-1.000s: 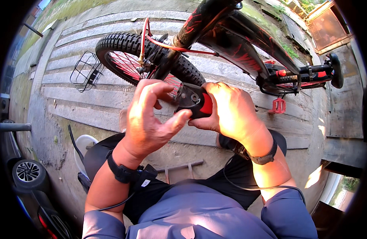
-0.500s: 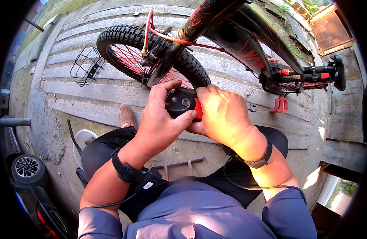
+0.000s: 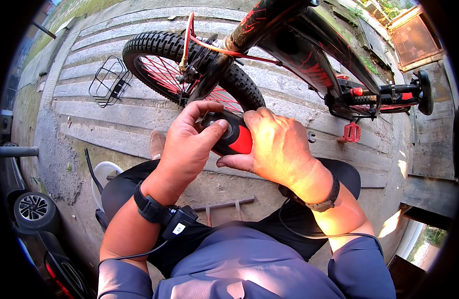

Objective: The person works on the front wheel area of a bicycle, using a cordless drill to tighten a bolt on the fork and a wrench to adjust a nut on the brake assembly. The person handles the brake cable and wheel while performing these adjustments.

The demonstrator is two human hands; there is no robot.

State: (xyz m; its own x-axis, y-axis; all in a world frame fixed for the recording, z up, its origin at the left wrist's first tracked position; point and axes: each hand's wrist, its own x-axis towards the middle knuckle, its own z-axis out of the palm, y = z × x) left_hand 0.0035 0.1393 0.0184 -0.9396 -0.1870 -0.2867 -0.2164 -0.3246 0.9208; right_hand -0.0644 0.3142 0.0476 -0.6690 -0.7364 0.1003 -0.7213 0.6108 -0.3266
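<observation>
Between my two hands is a palm-sized black and red device (image 3: 241, 141) with a round dark part near its black end; I cannot make out its exact kind. My left hand (image 3: 185, 137) grips the black end, its thumb pressed on top by the round part. My right hand (image 3: 279, 142) holds the red end, fingers over the far side and thumb below it. Just beyond my hands stands a black and red bicycle (image 3: 309, 55), its knobbly front tyre (image 3: 157, 41) and red spokes close to my fingertips.
A black wire basket (image 3: 109, 82) lies on the slatted concrete at left. Right of my right hand lies an open-ended wrench (image 3: 311, 136). A white bucket (image 3: 109, 169) is by my left knee, and a car wheel (image 3: 34, 206) shows at far left. A red pedal (image 3: 351, 132) projects from the bicycle.
The device has turned in my hands, showing more of its red part. My left thumb has moved from its near edge onto its top, and my right thumb has come off its underside slightly.
</observation>
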